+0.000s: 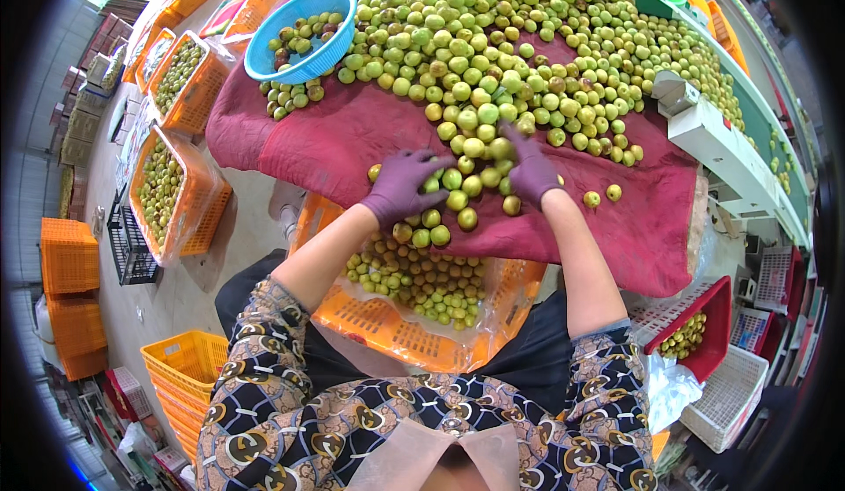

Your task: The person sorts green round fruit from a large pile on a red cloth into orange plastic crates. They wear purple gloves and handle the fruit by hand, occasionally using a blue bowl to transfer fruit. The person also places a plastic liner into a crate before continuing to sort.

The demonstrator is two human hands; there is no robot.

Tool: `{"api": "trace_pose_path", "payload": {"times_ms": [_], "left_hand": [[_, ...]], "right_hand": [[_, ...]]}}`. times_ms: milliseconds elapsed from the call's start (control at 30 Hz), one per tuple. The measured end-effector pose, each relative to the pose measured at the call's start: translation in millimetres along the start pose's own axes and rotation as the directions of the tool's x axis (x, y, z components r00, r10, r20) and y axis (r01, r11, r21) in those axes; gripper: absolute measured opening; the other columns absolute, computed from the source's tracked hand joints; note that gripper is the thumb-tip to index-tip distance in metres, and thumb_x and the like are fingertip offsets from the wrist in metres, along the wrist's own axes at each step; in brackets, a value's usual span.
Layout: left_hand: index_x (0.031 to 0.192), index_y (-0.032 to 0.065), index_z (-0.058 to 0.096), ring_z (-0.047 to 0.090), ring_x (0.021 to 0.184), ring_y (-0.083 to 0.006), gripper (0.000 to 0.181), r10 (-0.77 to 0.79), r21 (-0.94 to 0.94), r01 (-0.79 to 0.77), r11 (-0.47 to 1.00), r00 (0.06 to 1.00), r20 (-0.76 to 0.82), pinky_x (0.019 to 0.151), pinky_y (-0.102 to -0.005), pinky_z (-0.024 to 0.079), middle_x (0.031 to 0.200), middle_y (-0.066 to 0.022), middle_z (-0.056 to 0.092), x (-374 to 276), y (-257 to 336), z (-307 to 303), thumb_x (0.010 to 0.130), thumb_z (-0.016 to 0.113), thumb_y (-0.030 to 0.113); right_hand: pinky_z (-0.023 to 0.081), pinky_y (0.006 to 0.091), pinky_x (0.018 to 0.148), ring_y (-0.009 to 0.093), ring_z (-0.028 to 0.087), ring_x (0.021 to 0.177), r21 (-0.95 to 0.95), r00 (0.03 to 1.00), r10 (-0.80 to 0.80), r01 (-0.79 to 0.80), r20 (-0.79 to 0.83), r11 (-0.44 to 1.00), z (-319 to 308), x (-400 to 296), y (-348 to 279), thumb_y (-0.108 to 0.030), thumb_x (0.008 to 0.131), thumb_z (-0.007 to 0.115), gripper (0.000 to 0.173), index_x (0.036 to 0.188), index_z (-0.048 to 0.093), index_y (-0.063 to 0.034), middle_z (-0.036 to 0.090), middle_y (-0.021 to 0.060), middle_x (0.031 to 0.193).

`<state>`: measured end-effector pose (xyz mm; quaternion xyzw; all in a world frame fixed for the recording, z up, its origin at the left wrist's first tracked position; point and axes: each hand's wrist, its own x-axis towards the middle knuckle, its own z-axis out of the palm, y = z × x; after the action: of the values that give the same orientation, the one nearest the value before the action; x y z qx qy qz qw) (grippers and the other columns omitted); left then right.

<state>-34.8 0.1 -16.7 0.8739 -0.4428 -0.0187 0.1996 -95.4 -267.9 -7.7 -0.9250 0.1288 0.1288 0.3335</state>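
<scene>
My left hand [401,186], in a purple glove, rests at the near edge of a maroon cloth [310,141], fingers apart around a few green jujubes. My right hand [530,169], gloved alike and motion-blurred, is spread beside more of these fruit, its index finger reaching toward the heap. Between the two hands lie loose jujubes [472,186], some browned. Several sit right at the cloth's edge, above an orange plastic crate [396,342]. Jujubes [436,283] inside that plastic-lined crate are partly hidden by the cloth. Beyond my hands spreads a large heap of jujubes [449,35].
A blue plastic basket [300,75] with browner fruit stands at the heap's left. Filled orange crates [204,194] line the floor leftward, near stacked yellow crates [185,352]. To the right are a white-framed conveyor [726,154] and a red basket [716,332] holding fruit.
</scene>
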Motion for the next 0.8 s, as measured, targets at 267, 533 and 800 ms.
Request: {"api": "trace_pose_path", "payload": {"times_ms": [267, 533, 800], "left_hand": [[0.113, 0.0072, 0.072, 0.062, 0.112, -0.0240, 0.026, -0.335, -0.713, 0.305, 0.631, 0.937, 0.104, 0.099, -0.0365, 0.048, 0.113, -0.0119, 0.069, 9, -29, -17, 0.090, 0.071, 0.018], [0.136, 0.0239, 0.060, 0.055, 0.124, -0.0308, 0.062, -0.025, -0.076, 0.011, 0.997, 0.983, -0.182, 0.108, -0.0415, 0.042, 0.137, -0.0094, 0.058, 114, -32, 18, 0.079, 0.079, 0.037], [0.126, 0.0247, 0.066, 0.052, 0.123, -0.0348, 0.048, 0.120, -0.003, -0.120, 0.993, 0.992, -0.050, 0.103, -0.0474, 0.044, 0.130, -0.0068, 0.061, 91, -22, 23, 0.082, 0.075, 0.041]], "right_hand": [[0.053, 0.0412, 0.091, 0.036, 0.064, 0.109, -0.001, 0.888, -0.369, 0.384, 0.275, 0.923, 37, -57, -25, 0.004, 0.080, 0.050, 0.081, 0.148, 0.043, -0.0398, 0.054, 0.0153, 0.136], [0.053, 0.0340, 0.092, 0.027, 0.068, 0.104, 0.479, 0.997, -0.074, 0.064, 0.002, 0.875, -30, -13, 27, -0.005, 0.085, 0.055, 0.047, 0.130, 0.065, -0.0131, 0.071, 0.0155, 0.116], [0.047, 0.0455, 0.103, 0.042, 0.058, 0.119, 0.161, 0.966, 0.009, 0.034, -0.260, 0.986, 14, 39, 40, -0.015, 0.081, 0.065, 0.064, 0.142, 0.047, -0.0211, 0.052, 0.0210, 0.139]]}}
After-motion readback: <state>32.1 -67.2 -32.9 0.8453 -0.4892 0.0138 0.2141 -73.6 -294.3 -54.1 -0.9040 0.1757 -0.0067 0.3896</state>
